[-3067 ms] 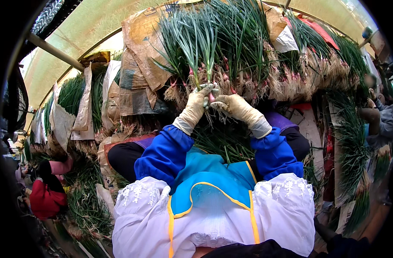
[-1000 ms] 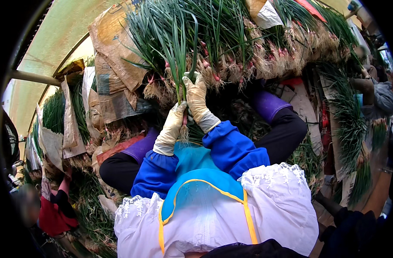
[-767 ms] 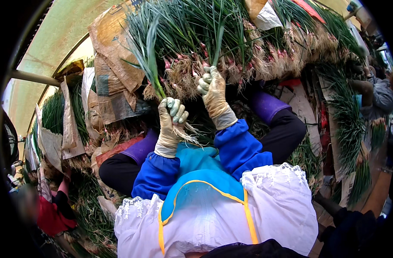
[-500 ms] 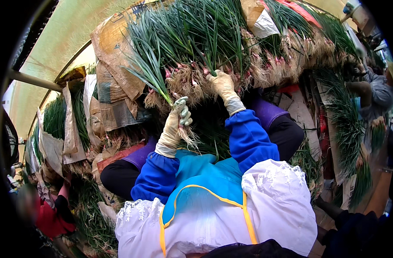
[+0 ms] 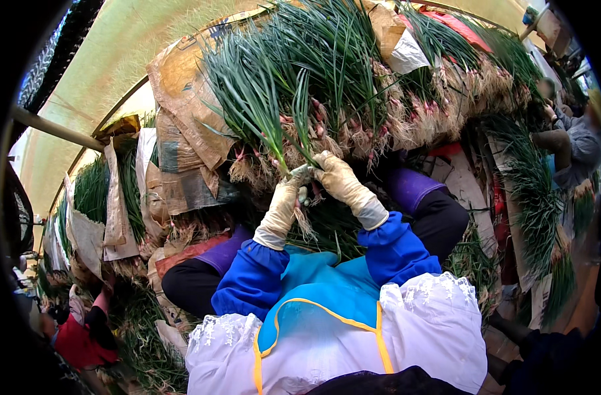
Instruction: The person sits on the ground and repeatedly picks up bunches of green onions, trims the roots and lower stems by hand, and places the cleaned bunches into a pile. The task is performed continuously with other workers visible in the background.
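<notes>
Both hands wear pale cream rubber gloves. My left hand (image 5: 288, 191) is closed round green onion plants (image 5: 274, 141), with pale roots dangling below the fingers. My right hand (image 5: 332, 174) is close beside it, fingers curled on another green onion stalk whose leaves rise in front of the pile. A thick row of green onions (image 5: 327, 59) with pink bulbs and shaggy roots lies across the space just beyond my hands.
Stained sacking (image 5: 182, 85) covers part of the pile at left. More onion bundles (image 5: 521, 197) lie at right. A co-worker in grey (image 5: 570, 138) sits at right; another in red (image 5: 83, 332) is at lower left. A pole (image 5: 63, 131) crosses the upper left.
Since half a second ago, my right hand has come back from the pile toward my left, now with a stalk. The view has shifted slightly, the pile sitting lower and further right.
</notes>
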